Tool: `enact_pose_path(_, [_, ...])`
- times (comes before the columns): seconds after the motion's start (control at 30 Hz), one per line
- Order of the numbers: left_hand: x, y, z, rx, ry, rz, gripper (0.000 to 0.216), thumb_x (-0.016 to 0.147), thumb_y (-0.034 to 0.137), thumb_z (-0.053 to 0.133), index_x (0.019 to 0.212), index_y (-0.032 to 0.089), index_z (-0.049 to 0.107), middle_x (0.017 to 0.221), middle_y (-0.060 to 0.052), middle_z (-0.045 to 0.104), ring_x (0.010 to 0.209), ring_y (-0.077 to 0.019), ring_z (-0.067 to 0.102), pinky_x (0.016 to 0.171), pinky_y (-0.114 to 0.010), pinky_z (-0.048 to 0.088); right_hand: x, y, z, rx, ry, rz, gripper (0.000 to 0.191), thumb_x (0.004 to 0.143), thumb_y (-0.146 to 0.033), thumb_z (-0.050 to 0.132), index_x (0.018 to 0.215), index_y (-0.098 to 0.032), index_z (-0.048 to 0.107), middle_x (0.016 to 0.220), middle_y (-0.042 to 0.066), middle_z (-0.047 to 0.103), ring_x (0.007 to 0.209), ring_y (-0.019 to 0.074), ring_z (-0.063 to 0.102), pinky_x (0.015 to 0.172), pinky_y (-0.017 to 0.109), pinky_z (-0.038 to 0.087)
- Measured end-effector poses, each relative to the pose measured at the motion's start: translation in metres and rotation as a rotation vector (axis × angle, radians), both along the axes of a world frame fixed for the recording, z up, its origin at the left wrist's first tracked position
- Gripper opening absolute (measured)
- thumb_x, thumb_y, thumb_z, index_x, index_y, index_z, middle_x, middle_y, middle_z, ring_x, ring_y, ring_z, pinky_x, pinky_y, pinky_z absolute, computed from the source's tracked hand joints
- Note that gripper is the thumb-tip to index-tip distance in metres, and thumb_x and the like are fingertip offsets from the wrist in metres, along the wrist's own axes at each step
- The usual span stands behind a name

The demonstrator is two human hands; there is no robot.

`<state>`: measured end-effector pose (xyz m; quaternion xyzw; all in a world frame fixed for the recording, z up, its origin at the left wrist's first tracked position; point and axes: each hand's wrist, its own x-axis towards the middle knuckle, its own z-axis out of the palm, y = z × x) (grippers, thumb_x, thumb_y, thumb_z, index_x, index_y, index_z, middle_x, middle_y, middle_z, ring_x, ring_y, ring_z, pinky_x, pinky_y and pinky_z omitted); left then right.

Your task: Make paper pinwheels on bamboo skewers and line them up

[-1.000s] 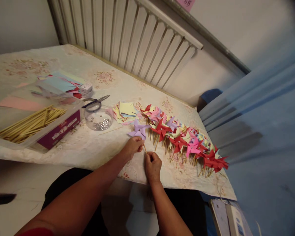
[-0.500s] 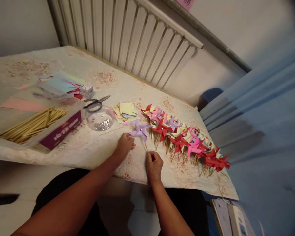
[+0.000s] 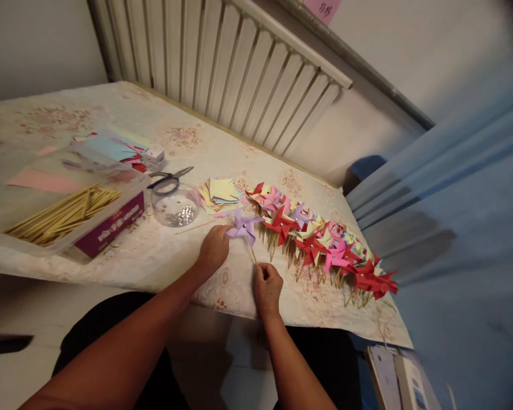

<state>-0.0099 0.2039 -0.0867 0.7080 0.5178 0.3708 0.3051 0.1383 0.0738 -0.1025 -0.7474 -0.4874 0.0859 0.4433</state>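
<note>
A purple paper pinwheel on a thin wooden stick stands in front of me above the cloth. My right hand pinches its stick low down, thumb against forefinger. Just left of the paper blades is my left hand, its back turned to me and close against the left blade tip. Its fingers are mostly hidden, so I cannot tell whether they grip the blade. To the right, many finished pinwheels in red, pink, yellow and purple stand in crowded rows. Behind the left hand lies a stack of cut paper squares.
A clear round dish holds small shiny pieces, with scissors behind it. At left sits a plastic box of wooden sticks. Coloured paper sheets and a small white box lie farther back. A radiator lines the wall.
My left hand has shifted slightly left and up, and its fingertips have turned out of sight. My right hand stays on the stick, and the view has moved a little.
</note>
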Motion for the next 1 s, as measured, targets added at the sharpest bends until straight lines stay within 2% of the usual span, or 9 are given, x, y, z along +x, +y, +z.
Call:
enact_pose_path(0.37, [0.000,-0.008,0.012,-0.110,0.053,-0.053,0.038,0.085,0.014,0.044,0.117,0.012,0.065,0.118,-0.017,0.068,0.111,-0.0283,0.061,0.101,-0.040,0.044,0.000,0.000,0.000,-0.014,-0.004,-0.005,0.021,0.085,-0.029,0.051,0.071,-0.019,0.063,0.068,0.000,0.062,0.066,0.0156,0.054,0.066,0.025,0.038])
enact_pose_path(0.67, [-0.004,-0.007,0.020,-0.234,-0.058,-0.014,0.035,0.082,0.019,0.054,0.114,0.014,0.067,0.108,-0.013,0.071,0.095,-0.0240,0.066,0.092,-0.034,0.048,0.001,0.000,-0.002,-0.006,-0.009,-0.001,0.021,0.084,-0.028,0.052,0.070,-0.019,0.063,0.068,0.000,0.062,0.066,0.0156,0.054,0.066,0.025,0.038])
enact_pose_path(1.0, [-0.003,-0.006,0.025,-0.212,-0.051,-0.018,0.035,0.082,0.019,0.053,0.112,0.014,0.068,0.109,-0.011,0.072,0.094,-0.0216,0.067,0.092,-0.032,0.049,0.001,0.001,-0.002,-0.011,-0.013,0.000,0.021,0.085,-0.027,0.051,0.071,-0.019,0.064,0.068,0.000,0.062,0.066,0.0155,0.054,0.066,0.025,0.038])
